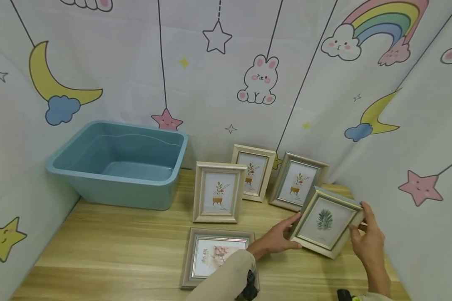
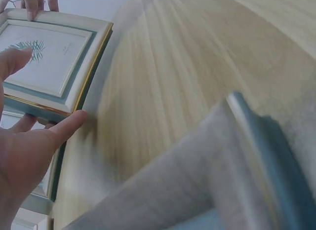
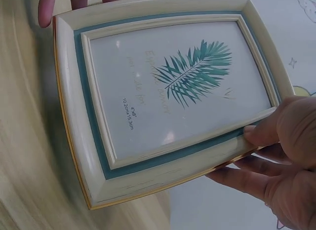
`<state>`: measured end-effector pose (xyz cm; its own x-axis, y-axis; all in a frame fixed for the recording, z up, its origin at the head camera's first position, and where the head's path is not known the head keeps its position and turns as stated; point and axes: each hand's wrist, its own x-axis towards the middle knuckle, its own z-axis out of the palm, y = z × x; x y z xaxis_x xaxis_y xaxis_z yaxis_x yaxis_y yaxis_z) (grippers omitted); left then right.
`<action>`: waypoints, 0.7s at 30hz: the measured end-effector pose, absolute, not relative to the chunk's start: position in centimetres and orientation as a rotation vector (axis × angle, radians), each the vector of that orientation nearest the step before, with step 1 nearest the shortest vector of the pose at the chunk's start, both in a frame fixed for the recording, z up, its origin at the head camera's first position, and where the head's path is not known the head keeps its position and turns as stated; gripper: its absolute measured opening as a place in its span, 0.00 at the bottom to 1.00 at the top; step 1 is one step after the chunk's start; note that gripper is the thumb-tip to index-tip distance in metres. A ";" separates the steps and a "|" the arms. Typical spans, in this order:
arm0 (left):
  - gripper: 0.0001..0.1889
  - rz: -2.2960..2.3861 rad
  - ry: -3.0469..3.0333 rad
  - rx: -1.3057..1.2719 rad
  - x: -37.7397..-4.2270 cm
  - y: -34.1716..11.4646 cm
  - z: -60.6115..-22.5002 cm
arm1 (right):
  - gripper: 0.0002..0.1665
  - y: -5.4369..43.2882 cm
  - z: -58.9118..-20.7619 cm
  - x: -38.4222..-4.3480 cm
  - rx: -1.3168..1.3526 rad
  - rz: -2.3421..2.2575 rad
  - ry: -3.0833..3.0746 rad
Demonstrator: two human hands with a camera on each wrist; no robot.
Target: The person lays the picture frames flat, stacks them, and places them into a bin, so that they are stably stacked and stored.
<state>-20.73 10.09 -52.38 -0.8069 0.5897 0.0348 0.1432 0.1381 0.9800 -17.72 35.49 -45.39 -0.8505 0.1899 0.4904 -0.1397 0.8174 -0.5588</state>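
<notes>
Both hands hold a cream picture frame (image 1: pixel 310 246) with a green inner border and a leaf print, tilted back over the table's right side. My left hand (image 1: pixel 276 238) is at its left edge, thumb by the lower corner. In the left wrist view, that hand (image 2: pixel 29 151) has its fingers spread around the edge. My right hand (image 1: pixel 369 242) grips the opposite edge; in the right wrist view the thumb (image 3: pixel 266 131) presses the front border, with fingers behind. Under my left forearm lies a grey-brown frame (image 1: pixel 188 259) with a flower print.
Two cream frames (image 1: pixel 199 192) (image 1: pixel 258 192) with potted-plant prints stand left of the hands. A grey-brown one (image 1: pixel 280 184) stands just behind the held frame. At the back left sits a blue-green plastic tub (image 1: pixel 116 190). Printed cloth (image 1: pixel 211 83) hangs behind the wooden table (image 1: pixel 109 246).
</notes>
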 end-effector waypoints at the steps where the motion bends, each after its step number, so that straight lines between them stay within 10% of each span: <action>1: 0.47 1.723 2.064 0.695 -20.6 10.0 -52.2 | 0.46 35.4 -45.2 -17.7 -0.045 0.818 -2.456; 21: 0.41 2.140 2.081 0.506 -17.8 5.9 -49.6 | 0.49 30.2 -42.9 -16.6 0.087 1.149 -2.489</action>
